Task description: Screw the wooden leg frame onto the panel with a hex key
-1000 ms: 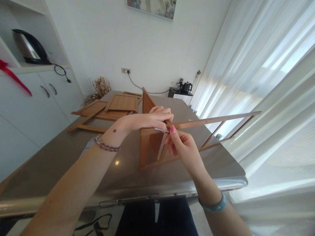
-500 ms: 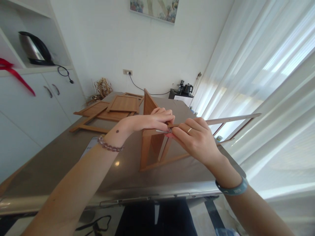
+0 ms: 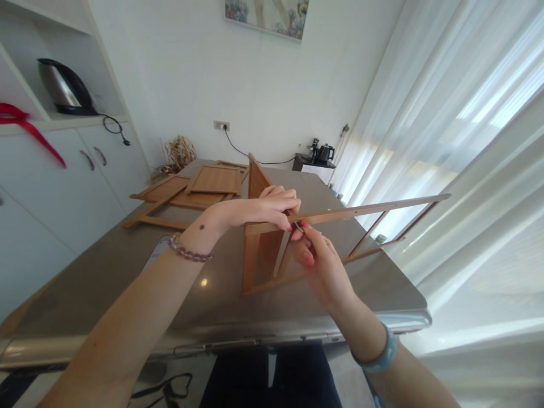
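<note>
A wooden frame (image 3: 365,210) stands on its edge on the table, with long rails running right and a wooden panel (image 3: 256,178) rising at its left end. My left hand (image 3: 274,208) is closed over the upper corner where rail and panel meet. Just below that rail, my right hand (image 3: 321,258) pinches a small thin metal hex key (image 3: 298,226) between thumb and fingers, close to the joint. The key's tip is hidden at the wood. My right fingers lie near my left thumb.
Several wooden panels and frames, among them a slatted panel (image 3: 215,179), lie at the table's back left. A phone (image 3: 156,253) lies partly behind my left forearm. The table's front edge (image 3: 238,331) is near my body; a curtain (image 3: 446,130) hangs at right.
My right hand has turned over and dropped lower, from knuckles up beside the rail to a pinch beneath it. The hex key has turned with it. My left hand stays on the corner.
</note>
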Motion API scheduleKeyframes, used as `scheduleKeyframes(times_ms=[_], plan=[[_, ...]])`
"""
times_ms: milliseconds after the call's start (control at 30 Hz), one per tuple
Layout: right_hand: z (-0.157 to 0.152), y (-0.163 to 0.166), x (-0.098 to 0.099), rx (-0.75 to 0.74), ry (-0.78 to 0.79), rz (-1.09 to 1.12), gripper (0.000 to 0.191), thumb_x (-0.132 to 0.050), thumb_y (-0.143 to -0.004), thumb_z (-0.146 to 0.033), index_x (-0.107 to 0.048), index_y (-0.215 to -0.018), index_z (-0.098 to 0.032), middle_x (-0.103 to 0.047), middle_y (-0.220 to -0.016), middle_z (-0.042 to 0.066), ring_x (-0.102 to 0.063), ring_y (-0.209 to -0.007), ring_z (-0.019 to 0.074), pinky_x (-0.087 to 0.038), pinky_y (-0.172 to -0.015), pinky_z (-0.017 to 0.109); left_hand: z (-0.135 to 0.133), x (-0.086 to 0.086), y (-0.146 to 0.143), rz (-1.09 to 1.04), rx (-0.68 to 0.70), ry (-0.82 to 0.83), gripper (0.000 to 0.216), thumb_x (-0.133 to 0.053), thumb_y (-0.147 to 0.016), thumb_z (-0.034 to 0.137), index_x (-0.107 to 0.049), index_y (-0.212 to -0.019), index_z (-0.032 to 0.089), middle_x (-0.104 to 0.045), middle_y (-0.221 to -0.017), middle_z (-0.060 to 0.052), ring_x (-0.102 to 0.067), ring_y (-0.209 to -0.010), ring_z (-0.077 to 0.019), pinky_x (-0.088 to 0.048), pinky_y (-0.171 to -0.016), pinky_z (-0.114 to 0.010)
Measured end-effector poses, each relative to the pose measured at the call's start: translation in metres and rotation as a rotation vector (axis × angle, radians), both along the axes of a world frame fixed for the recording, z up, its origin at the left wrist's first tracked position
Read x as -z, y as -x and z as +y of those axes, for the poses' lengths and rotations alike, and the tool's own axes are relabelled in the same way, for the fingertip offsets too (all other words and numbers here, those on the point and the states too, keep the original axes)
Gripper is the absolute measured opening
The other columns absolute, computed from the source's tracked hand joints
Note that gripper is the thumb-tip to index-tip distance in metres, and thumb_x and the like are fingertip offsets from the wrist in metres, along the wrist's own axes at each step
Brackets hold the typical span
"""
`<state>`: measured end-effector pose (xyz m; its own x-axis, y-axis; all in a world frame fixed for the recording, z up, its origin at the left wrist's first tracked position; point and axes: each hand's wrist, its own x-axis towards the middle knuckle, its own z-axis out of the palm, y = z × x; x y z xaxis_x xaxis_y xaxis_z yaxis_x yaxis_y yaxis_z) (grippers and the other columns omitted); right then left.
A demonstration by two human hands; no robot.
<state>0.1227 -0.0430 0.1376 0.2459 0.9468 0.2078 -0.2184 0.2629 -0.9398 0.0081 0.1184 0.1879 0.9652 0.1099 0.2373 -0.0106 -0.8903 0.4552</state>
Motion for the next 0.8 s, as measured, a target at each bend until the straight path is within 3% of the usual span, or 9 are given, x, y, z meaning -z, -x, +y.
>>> scheduleKeyframes(times_ms=[200, 433, 500, 600, 733, 800], plan=[[-0.001, 0.018, 0.007, 0.009, 0.008, 0.273, 0.032, -0.058, -0.088, -0.049, -0.061, -0.074, -0.021, -0.028, -0.048, -0.008, -0.019, -0.048, 0.0081, -0.019, -0.049, 0.025, 0.002, 0.003, -0.001, -0.017, -0.010, -0.019, 0.025, -0.057, -0.078, 0.046, -0.045, -0.080, 0.024, -0.045, -0.088, -0.001, -0.041, -0.091, -0.0230, -0.030, -0.094, -0.036], [-0.007, 0.020, 0.009, 0.110, -0.033, 0.260, 0.034, -0.057, -0.089, -0.049, -0.065, -0.072, -0.021, -0.034, -0.046, -0.007, -0.025, -0.049, 0.0088, -0.024, -0.052, 0.026, 0.007, 0.007, -0.003, 0.005, 0.009, -0.048, 0.031, -0.056, -0.079, 0.051, -0.041, -0.082, 0.025, -0.044, -0.089, -0.001, -0.039, -0.092, -0.0235, -0.029, -0.094, -0.037], [-0.010, 0.016, 0.009, 0.147, -0.032, 0.210, 0.034, -0.054, -0.090, -0.046, -0.063, -0.068, -0.021, -0.041, -0.048, -0.005, -0.032, -0.050, 0.0099, -0.028, -0.055, 0.028, 0.007, 0.006, -0.002, 0.012, 0.009, -0.041, 0.031, -0.056, -0.080, 0.051, -0.040, -0.082, 0.024, -0.043, -0.089, 0.000, -0.039, -0.091, -0.0227, -0.029, -0.094, -0.035], [-0.015, 0.007, 0.011, 0.316, -0.125, -0.107, 0.038, -0.045, -0.095, -0.038, -0.062, -0.064, -0.022, -0.058, -0.060, -0.001, -0.048, -0.061, 0.0134, -0.035, -0.067, 0.032, 0.007, 0.006, -0.001, 0.014, 0.013, -0.034, 0.030, -0.056, -0.081, 0.050, -0.041, -0.083, 0.024, -0.042, -0.089, 0.001, -0.037, -0.091, -0.0213, -0.029, -0.092, -0.033], [-0.025, -0.007, 0.011, 0.722, -0.373, -0.967, 0.036, -0.040, -0.098, -0.028, -0.068, -0.075, -0.025, -0.065, -0.068, -0.001, -0.052, -0.081, 0.0185, -0.028, -0.087, 0.041, 0.006, 0.005, -0.001, 0.022, 0.016, -0.058, 0.027, -0.055, -0.083, 0.046, -0.041, -0.085, 0.024, -0.042, -0.093, 0.000, -0.037, -0.094, -0.0214, -0.028, -0.094, -0.033], [-0.026, -0.016, 0.007, 0.910, -0.452, -1.199, 0.033, -0.041, -0.098, -0.024, -0.070, -0.082, -0.027, -0.069, -0.079, -0.001, -0.050, -0.091, 0.0212, -0.026, -0.090, 0.043, 0.002, 0.002, 0.001, 0.033, 0.014, -0.061, 0.026, -0.056, -0.084, 0.044, -0.040, -0.085, 0.024, -0.043, -0.094, 0.000, -0.037, -0.096, -0.0219, -0.027, -0.095, -0.034]])
